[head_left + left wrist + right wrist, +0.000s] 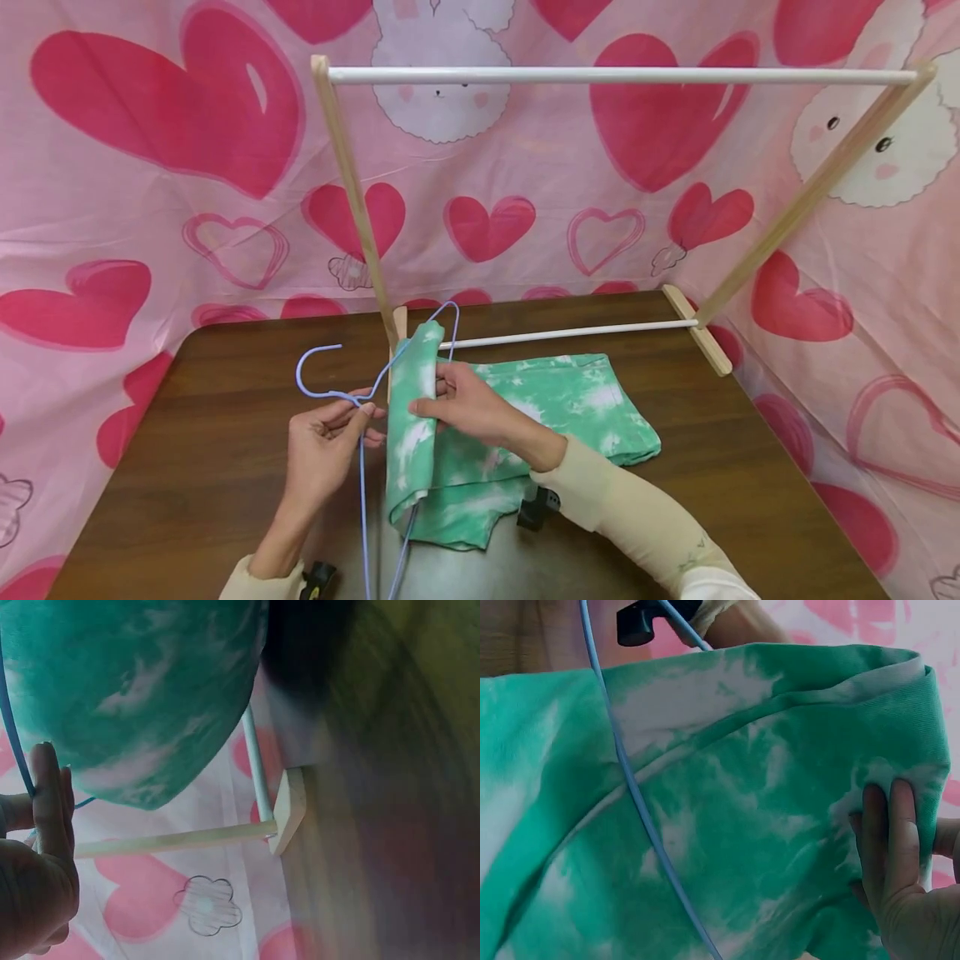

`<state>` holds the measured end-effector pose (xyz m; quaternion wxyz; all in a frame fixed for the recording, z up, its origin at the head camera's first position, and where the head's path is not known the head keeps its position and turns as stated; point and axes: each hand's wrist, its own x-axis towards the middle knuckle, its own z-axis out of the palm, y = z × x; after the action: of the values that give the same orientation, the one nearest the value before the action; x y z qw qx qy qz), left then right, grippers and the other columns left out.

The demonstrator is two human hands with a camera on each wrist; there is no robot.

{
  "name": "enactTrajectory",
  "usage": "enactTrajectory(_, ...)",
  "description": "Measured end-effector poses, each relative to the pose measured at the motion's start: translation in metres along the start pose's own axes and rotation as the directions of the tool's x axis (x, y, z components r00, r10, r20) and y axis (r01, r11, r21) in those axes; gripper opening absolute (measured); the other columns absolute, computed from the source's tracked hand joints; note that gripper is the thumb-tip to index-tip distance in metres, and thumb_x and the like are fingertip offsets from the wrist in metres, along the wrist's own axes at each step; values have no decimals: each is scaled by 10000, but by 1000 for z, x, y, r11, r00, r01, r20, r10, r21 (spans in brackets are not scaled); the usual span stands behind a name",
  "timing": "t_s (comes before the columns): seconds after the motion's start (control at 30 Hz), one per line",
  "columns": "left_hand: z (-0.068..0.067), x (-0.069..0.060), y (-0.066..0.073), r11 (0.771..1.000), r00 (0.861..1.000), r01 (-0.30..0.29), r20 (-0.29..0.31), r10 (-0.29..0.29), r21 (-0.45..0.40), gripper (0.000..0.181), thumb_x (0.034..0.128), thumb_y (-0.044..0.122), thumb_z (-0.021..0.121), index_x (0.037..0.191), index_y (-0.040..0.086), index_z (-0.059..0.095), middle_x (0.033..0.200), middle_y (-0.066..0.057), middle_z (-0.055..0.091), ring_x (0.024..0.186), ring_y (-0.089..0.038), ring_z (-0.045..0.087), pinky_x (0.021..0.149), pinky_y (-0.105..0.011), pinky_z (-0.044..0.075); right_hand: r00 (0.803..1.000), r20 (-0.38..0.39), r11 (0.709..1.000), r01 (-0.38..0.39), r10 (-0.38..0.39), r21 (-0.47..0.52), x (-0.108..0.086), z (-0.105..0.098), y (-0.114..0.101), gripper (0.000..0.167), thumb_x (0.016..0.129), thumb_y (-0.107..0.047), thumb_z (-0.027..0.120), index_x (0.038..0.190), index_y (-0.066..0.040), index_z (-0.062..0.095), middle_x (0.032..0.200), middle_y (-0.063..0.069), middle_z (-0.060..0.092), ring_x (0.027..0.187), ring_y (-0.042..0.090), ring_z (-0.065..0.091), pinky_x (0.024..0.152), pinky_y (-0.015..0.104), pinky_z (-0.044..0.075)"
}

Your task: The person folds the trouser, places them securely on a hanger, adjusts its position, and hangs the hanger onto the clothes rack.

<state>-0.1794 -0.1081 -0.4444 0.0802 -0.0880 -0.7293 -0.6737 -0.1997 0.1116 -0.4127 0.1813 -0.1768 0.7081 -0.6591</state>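
Observation:
In the head view my left hand pinches a lavender wire hanger at its neck, just below the hook. A green-and-white tie-dye garment passes through the hanger, and one end is folded back over the wire. My right hand grips this folded part, thumb on the near side. The rest of the garment lies on the table to the right. In the right wrist view, the right fingers lie against the cloth while the hanger wire crosses it.
A rack with wooden side posts and a white top rail stands behind the hands. Its lower white rail runs just past the garment. Brown wooden table lies underneath; a pink heart-print cloth hangs behind.

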Motion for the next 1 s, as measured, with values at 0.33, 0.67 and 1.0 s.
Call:
enactTrajectory(0.33, -5, -1, -7, 1000, 999, 18, -41, -19, -7, 203, 947, -36, 670, 1129, -122, 697, 811, -59, 771, 563, -220, 727, 586, -335, 600, 999, 32, 1000, -28, 27, 8, -11, -13, 7, 265, 976, -35, 637, 1201, 87, 568, 903, 116, 745, 749, 110, 710, 675, 375, 605)
enactTrajectory(0.67, -1, -4, -22, 1000, 1000, 6, -24, -5, 12, 223, 959, -8, 667, 1155, -110, 695, 900, -315, 722, 591, -203, 733, 603, -339, 604, 996, 25, 995, -81, 82, -56, -14, 11, 32, 166, 984, -98, 647, 1082, 33, 668, 885, 134, 771, 706, 100, 719, 690, 392, 617)
enactTrajectory(1.0, 0, -2, -26, 1000, 999, 5, -46, -7, -25, 196, 958, -22, 660, 1124, -119, 702, 874, -293, 727, 572, -168, 721, 589, -340, 603, 995, 28, 993, -89, 92, -73, -19, 12, 6, 203, 991, -120, 646, 1126, 32, 645, 914, 106, 759, 719, 106, 705, 729, 432, 612)
